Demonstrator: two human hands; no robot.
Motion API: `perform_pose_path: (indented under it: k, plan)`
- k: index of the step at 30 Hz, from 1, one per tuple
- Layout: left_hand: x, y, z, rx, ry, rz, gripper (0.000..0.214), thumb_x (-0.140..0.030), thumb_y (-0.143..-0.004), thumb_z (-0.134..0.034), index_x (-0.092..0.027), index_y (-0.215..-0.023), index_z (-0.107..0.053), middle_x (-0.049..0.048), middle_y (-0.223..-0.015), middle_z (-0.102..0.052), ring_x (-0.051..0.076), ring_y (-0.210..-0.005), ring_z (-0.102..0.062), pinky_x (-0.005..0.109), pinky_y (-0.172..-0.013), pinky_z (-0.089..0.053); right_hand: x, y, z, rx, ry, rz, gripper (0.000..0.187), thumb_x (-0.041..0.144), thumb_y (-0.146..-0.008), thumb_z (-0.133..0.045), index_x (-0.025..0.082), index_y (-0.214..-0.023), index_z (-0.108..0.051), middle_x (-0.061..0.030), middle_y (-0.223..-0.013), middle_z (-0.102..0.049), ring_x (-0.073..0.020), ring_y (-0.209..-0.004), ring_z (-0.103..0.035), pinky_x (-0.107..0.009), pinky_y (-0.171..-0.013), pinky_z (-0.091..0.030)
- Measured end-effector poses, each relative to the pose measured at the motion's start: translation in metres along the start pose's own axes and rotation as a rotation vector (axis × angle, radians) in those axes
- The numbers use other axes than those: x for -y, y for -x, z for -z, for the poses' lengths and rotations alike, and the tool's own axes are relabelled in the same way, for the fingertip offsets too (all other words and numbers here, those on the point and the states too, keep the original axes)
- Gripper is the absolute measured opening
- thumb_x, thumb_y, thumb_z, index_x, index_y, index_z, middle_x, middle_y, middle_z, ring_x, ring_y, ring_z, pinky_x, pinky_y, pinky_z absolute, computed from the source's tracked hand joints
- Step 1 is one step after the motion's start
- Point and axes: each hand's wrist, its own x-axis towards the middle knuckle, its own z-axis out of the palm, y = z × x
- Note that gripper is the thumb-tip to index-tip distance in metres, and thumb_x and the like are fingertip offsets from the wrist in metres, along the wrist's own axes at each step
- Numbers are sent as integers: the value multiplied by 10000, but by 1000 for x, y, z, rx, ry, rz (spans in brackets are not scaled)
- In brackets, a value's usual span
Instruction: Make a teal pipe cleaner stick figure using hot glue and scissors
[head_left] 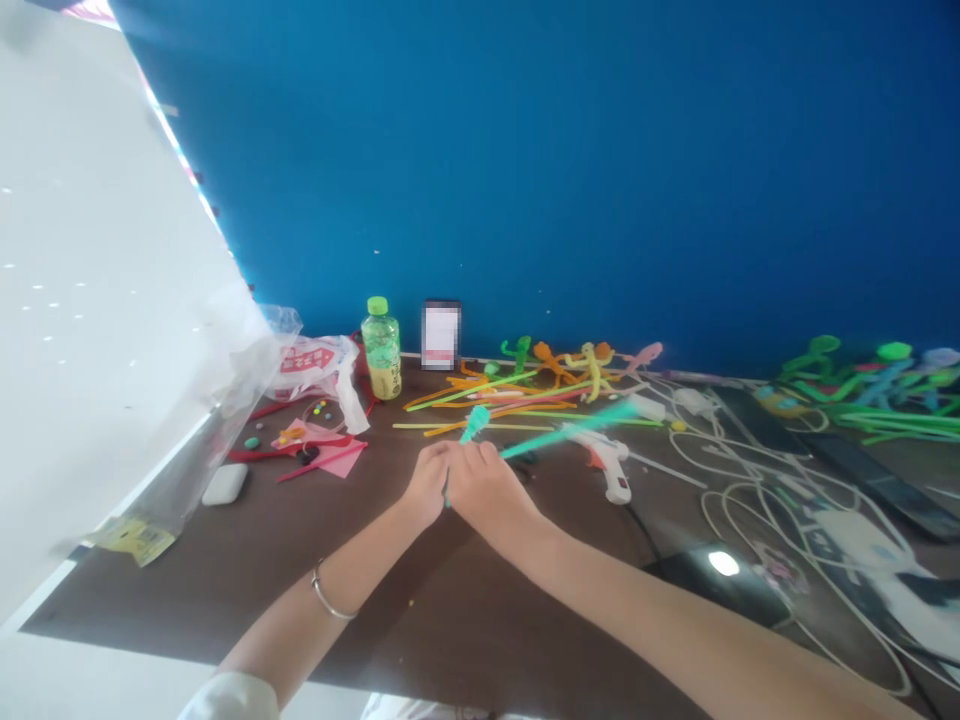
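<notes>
My left hand [426,485] and my right hand [486,482] meet at the middle of the dark brown table [225,570], both closed around a teal pipe cleaner [570,432]. One coiled end of it sticks up above my left hand. The long straight end, smeared by motion, runs out to the right past my right hand, over a white glue gun [611,468]. A thin bracelet [330,598] sits on my left wrist.
A green-capped bottle [382,349] and a small card [441,334] stand against the blue wall. Loose pipe cleaners and small twisted figures [559,380] lie behind my hands. Pink paper scraps [322,450] and plastic bags lie left; white cables [750,470] sprawl right.
</notes>
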Motion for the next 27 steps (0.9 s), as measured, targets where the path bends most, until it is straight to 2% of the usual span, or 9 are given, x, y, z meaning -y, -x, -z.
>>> perform_pose_path:
  k: [4,7,9,12,16,18,22,25,27]
  plan:
    - [2,0,-1,100,103,52,162,-172,-640,-624,-135,-580,-478,-46,-488,-395,40,-411,-353,166,-382,-231,-8,28,-7,-182,66,73,189,120,-844,-451,78,-789,-627,-70,-652,-585,-160,-585,-475,-315,-553,-259]
    - [3,-4,2,239,241,186,194,-192,-691,-588,-134,-586,-436,-54,-488,-374,19,-383,-303,143,-368,-217,-21,41,-13,-224,-11,106,191,125,-861,-436,106,-854,-626,-48,-673,-594,-139,-575,-469,-302,-542,-248]
    - [2,-6,4,270,302,269,164,-176,-712,-561,-130,-612,-438,-45,-522,-411,9,-375,-296,132,-356,-207,-31,47,-20,-214,-110,12,206,99,-855,-426,122,-874,-630,-43,-691,-615,-133,-594,-492,-294,-566,-277]
    - [0,-7,6,257,314,301,85,-147,-719,-542,-122,-677,-472,-36,-559,-458,5,-360,-304,132,-338,-189,-42,55,-31,-169,-325,-253,215,126,-854,-435,158,-850,-648,-34,-737,-653,-130,-654,-550,-265,-618,-335]
    - [-2,-5,5,343,255,255,97,-191,-719,-573,-121,-714,-507,-34,-550,-476,11,-349,-324,144,-342,-199,-53,60,-40,-7,-684,-591,201,228,-836,-471,208,-819,-671,-17,-823,-682,-146,-725,-603,-242,-647,-397]
    - [-3,-2,6,430,220,252,130,-222,-698,-603,-124,-712,-521,-38,-540,-475,12,-338,-324,155,-345,-196,-59,59,-41,118,-875,-653,196,262,-812,-488,208,-821,-676,-20,-852,-688,-165,-751,-612,-254,-666,-420]
    - [-7,4,6,604,57,253,175,-271,-686,-630,-105,-694,-573,-44,-457,-444,15,-308,-292,180,-353,-168,-80,52,-43,359,-1165,-546,258,351,-773,-502,179,-803,-691,-25,-799,-695,-180,-739,-608,-263,-669,-430]
    - [-8,8,4,689,-160,239,220,-299,-686,-640,-81,-690,-617,-37,-410,-434,18,-301,-274,199,-361,-145,-100,40,-41,503,-1224,-488,286,377,-735,-519,162,-760,-706,-25,-735,-687,-164,-680,-590,-235,-603,-409]
    - [-8,10,2,695,-270,226,243,-319,-683,-644,-76,-686,-632,-30,-419,-443,21,-315,-283,208,-364,-133,-111,27,-37,562,-1200,-454,289,381,-715,-538,157,-764,-713,-26,-692,-678,-147,-626,-571,-221,-563,-387]
